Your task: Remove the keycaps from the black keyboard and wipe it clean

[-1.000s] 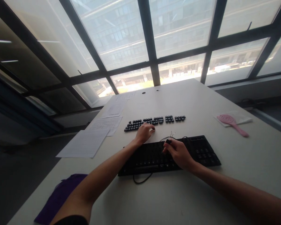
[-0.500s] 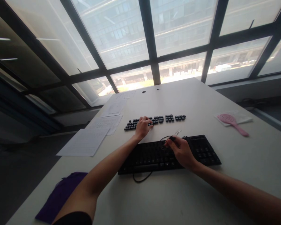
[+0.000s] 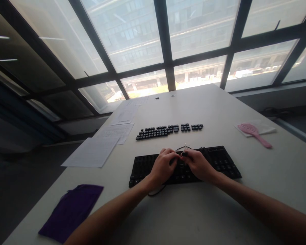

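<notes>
A black keyboard [image 3: 220,161] lies crosswise in front of me, with both hands above its middle. My right hand [image 3: 199,165] is closed on a small keycap puller [image 3: 184,153], black with thin wire prongs pointing up. Close beside it, my left hand [image 3: 164,166] has its fingers pinched together, almost touching the right fingertips. What sits between the left fingers, if anything, is too small and hidden to tell. Beyond the keyboard, loose black keycaps [image 3: 153,133] stand in neat grouped rows on the white table [image 3: 234,211].
Sheets of paper [image 3: 91,152] lie along the table's left edge. A purple cloth or pouch [image 3: 71,211] rests at the near left. On the right, a pink hairbrush [image 3: 253,132] lies on a clear plastic bag [image 3: 266,128]. The keyboard's cable [image 3: 156,193] loops out in front.
My left hand has come back from the keycap rows to the keyboard, beside my right hand. The right hand stays over the keyboard, and the puller's prongs now point more upright.
</notes>
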`<state>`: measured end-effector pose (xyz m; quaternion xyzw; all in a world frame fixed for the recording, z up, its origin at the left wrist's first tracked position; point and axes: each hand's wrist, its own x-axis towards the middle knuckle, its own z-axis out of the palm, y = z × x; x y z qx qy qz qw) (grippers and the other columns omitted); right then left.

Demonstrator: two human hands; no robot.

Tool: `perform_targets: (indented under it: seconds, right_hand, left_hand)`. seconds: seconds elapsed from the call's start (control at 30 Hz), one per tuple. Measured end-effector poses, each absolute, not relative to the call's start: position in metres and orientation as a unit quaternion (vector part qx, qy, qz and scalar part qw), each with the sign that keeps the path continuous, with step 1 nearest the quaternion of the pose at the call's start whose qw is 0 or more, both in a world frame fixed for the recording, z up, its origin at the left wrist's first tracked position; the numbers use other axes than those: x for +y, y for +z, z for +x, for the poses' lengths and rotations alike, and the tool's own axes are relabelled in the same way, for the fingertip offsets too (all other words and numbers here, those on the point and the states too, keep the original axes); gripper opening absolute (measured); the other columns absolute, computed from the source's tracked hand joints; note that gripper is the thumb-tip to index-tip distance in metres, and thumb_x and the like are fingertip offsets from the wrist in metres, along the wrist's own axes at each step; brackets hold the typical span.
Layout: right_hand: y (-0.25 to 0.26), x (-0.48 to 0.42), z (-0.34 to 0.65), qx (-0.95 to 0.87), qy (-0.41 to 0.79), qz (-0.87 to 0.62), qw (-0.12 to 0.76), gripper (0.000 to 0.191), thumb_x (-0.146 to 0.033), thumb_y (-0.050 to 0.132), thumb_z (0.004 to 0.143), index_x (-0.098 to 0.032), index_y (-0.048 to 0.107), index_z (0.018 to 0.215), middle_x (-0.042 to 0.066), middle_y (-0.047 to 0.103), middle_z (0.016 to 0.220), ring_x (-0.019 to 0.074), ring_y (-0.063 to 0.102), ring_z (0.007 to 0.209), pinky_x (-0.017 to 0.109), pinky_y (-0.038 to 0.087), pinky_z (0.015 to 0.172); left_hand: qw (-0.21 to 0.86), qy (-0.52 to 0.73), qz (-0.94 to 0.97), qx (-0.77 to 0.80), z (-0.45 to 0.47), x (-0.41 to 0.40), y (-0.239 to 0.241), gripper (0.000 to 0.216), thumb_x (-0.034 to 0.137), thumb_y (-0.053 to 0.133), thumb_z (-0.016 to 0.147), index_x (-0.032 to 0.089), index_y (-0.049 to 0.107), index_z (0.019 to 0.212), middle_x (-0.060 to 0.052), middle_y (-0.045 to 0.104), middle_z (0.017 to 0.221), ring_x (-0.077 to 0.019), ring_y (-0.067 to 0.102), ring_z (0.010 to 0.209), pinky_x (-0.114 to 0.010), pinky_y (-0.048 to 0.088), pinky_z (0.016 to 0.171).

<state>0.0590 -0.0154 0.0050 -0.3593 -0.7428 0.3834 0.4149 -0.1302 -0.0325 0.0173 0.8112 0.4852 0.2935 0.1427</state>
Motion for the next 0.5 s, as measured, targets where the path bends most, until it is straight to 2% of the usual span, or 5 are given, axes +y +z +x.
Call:
perform_targets:
  seconds: [0.17,0.3,0.37,0.5]
  right_hand:
    - [0.0018,-0.0202,0.0594,-0.834,0.278,-0.309,0.364,0.017,-0.016,0.052,0.093,-0.020,0.059,0.077,0.004,0.058,0.078,0.0179,0.052,0.071,0.029,0.040,0.065]
    - [-0.0015,-0.0248,0.0605,-0.866,0.200,-0.307,0.340,0.016,-0.016,0.052,0.093,-0.020,0.061,0.080,0.005,0.060,0.076,0.0191,0.052,0.069,0.030,0.039,0.065]
    - [-0.0026,-0.0256,0.0602,-0.845,0.223,-0.328,0.358,0.018,-0.017,0.052,0.093,-0.020,0.059,0.077,0.005,0.062,0.075,0.0186,0.053,0.068,0.030,0.040,0.064]
    - [-0.0049,-0.0228,0.0604,-0.765,0.338,-0.379,0.397,0.019,-0.020,0.052,0.093,-0.020,0.058,0.075,0.002,0.064,0.071,0.0177,0.057,0.064,0.029,0.042,0.062]
  left_hand:
    - [0.179,0.296,0.808,0.478,-0.1249,-0.0420,0.0107,0.018,0.006,0.058,0.081,0.020,0.068,0.089,-0.004,0.066,0.093,-0.0208,0.056,0.092,-0.036,0.046,0.090]
    - [0.185,0.273,0.823,0.462,-0.1241,-0.0444,0.0130,0.011,0.011,0.064,0.077,0.020,0.067,0.084,-0.004,0.066,0.090,-0.0215,0.057,0.091,-0.035,0.047,0.087]
    - [0.187,0.256,0.830,0.459,-0.1236,-0.0445,0.0136,0.007,0.018,0.069,0.077,0.020,0.066,0.083,-0.005,0.066,0.092,-0.0222,0.057,0.091,-0.033,0.047,0.082]
    - [0.187,0.249,0.824,0.473,-0.1222,-0.0427,0.0101,0.015,0.029,0.074,0.079,0.022,0.069,0.091,-0.004,0.067,0.095,-0.0231,0.059,0.092,-0.034,0.048,0.081]
